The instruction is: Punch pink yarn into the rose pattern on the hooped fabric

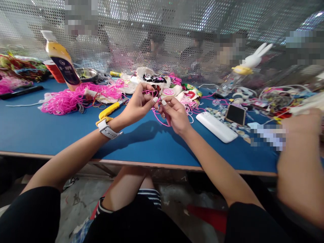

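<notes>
Nearest is the striped cloth (pixel 150 195) by the person's knees, with black-and-white bands. Past it is the blue desk (pixel 63 135), flat and smooth, with a thin brown edge. A white watch (pixel 107 129) with a bendy strap is on the left wrist. The left hand (pixel 138 106) and the right hand (pixel 176 116) meet over the desk, fingertips almost touching. Each grip is a small, tight pinch, and both seem to hold the pink yarn (pixel 164 124). It is thin and soft, and a loop of it hangs down between the hands. The bit at the fingertips is too small for me to tell if there is a knot. I think this work is only part done: the yarn is in the fingers, but loops and ends hang loose, so there seems to be more left to do

Just beside the left wrist is a yellow cutter (pixel 111 109), long and hard. To the right lies a white block (pixel 216 127), shiny with round corners. Farther right, a co-worker's arm (pixel 301 158) is blurry.

Behind the hands are soft cloth pieces (pixel 168 91), bumpy, with a pink swirl on one. To the left is a fluffy, tangled pink heap (pixel 65 101). Past it stand a bottle (pixel 63 64) of yellow drink and a shiny round bowl (pixel 94 77). Farthest back is a gray metal wall full of tiny holes (pixel 177 54)
</notes>
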`<state>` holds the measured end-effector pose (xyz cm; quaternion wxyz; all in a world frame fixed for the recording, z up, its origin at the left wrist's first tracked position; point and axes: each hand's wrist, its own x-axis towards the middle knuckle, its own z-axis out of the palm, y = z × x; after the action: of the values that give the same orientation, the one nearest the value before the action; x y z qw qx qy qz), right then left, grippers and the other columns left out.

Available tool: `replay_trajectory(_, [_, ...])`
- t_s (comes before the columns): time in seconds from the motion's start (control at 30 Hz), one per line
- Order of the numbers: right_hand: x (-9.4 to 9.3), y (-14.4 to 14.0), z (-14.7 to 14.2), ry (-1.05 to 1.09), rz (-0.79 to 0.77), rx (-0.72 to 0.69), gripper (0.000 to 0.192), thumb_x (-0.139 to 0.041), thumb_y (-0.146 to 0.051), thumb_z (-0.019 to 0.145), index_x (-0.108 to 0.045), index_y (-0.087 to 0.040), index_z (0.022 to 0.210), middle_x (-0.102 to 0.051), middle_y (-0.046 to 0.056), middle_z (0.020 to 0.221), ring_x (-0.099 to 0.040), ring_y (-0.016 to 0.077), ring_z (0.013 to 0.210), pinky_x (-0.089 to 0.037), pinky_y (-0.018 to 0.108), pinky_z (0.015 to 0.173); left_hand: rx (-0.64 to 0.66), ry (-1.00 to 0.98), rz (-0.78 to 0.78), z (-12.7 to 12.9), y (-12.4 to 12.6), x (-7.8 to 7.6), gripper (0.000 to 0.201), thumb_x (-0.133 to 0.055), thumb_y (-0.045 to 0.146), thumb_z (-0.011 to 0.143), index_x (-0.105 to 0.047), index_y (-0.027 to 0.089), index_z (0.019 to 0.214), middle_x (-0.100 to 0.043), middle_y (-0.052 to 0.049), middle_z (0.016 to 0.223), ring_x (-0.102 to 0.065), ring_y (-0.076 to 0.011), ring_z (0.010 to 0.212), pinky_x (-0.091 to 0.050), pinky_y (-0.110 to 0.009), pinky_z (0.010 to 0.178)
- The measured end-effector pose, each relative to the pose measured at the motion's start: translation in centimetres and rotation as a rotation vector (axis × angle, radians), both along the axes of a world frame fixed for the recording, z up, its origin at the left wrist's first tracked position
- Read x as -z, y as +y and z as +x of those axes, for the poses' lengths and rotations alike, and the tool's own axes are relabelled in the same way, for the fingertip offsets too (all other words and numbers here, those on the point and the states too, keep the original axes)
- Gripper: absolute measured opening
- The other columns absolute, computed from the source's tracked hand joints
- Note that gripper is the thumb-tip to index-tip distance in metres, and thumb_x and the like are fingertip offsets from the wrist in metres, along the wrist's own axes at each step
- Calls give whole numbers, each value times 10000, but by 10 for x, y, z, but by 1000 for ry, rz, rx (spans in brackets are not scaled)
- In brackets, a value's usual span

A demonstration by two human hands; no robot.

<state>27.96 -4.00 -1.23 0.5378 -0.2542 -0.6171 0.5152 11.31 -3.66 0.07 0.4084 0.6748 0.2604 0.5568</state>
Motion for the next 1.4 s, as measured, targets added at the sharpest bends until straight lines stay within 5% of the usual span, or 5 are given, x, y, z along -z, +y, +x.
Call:
replay_trajectory(0.5, [3,1,1,-32,52,33,353,-720,-535,785,-578,-226,880,-590,-19,709,-491,88,598,-378,207,531,-109,4,21,1,5,5,357,-669,183,804,-478,221,1103,-600,31,708,-627,-102,604,-536,-261,663])
replay_trajectory(0.83, [3,1,0,-52,90,67,352,-710,-539,793,-578,-226,882,-592,-17,725,-515,92,631,-383,211,549,-30,-20,-28,0,1,0,338,-664,146,792,-453,225,1044,-598,34,714,-619,-100,607,-507,-258,639])
replay_trajectory(1.4, [1,-3,0,-119,235,123,330,-702,-511,814,-583,-207,860,-586,-32,681,-472,70,560,-362,207,511,33,58,141,-4,7,4,267,-615,187,879,-421,215,1059,-535,52,673,-616,-97,630,-479,-237,591])
